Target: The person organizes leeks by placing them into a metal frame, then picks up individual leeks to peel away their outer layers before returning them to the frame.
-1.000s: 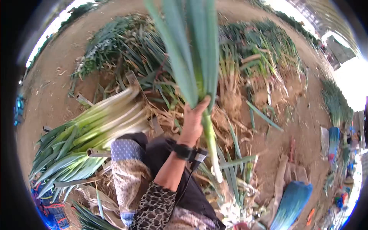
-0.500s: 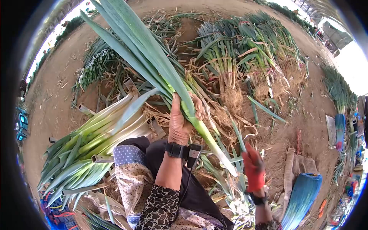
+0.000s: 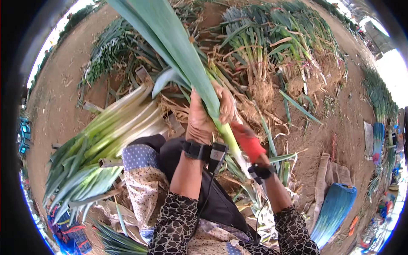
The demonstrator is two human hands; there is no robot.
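Note:
Wrapped around the middle of a leek (image 3: 180, 46) is my bare left hand (image 3: 208, 110), shut on it. The leek slants from the upper left, its broad green leaves running out of view at the top and its pale stalk pointing down toward the right. My right hand (image 3: 249, 142), in a red glove with dark fingertips, is up against the right side of the stalk below my left hand. Its fingers are bent but smeared by motion, so I cannot make out their grip. A row of leeks with whitish stalks (image 3: 123, 121) lies on a low metal-ended rack to my left.
Bundled leeks with roots (image 3: 263, 51) lie on the soil ahead, with another pile (image 3: 114, 53) at the upper left. Scraps of peeled leaves (image 3: 265, 221) litter the ground by my legs. A blue-wrapped bundle (image 3: 335, 212) rests at the right beside brown sacking (image 3: 321, 187).
My right hand has moved up and left, from beside the stalk's lower end to the stalk just below my left hand. The leek has tilted slightly and its leaves have risen further out of view.

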